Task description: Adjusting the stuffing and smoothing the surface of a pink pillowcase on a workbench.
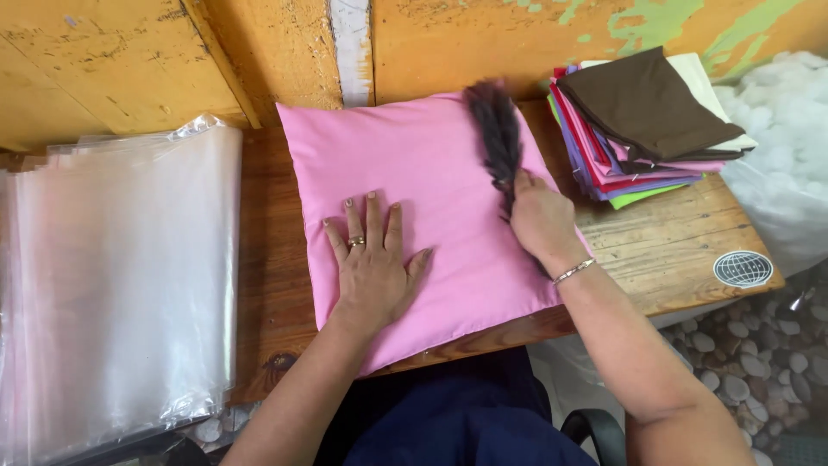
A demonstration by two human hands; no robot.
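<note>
One pink pillow (423, 216) lies on the wooden desk (681, 246), square, smooth and softly plump, its far edge close to the yellow painted wall (129, 60) and its near corner reaching over the front edge of the desk. The left hand (373, 263) lies flat on the near half of the pillow, palm down and fingers spread, with a ring on one finger. The right hand (539, 220) is closed around the handle of one brush (496, 129), a dark, fluffy tuft of long bristles that lies blurred across the far right part of the pillow. A thin metal bracelet (573, 271) circles the right wrist.

To the left, one thick stack of clear plastic bags (112, 285) lies flat, glossy and slightly crinkled at the edges; how many bags it holds cannot be counted. At the far right corner of the desk sits one pile of folded cloth covers (638, 129), with a brown piece on top, a cream one beneath it, and pink, red, purple and green edges showing lower down. Beside that pile, off the desk, a clear sack (780, 129) holds white fluffy stuffing. A round sticker (743, 268) marks the desk's near right corner. Below the desk on the right, the ground is covered with rounded grey pebbles (750, 362).
</note>
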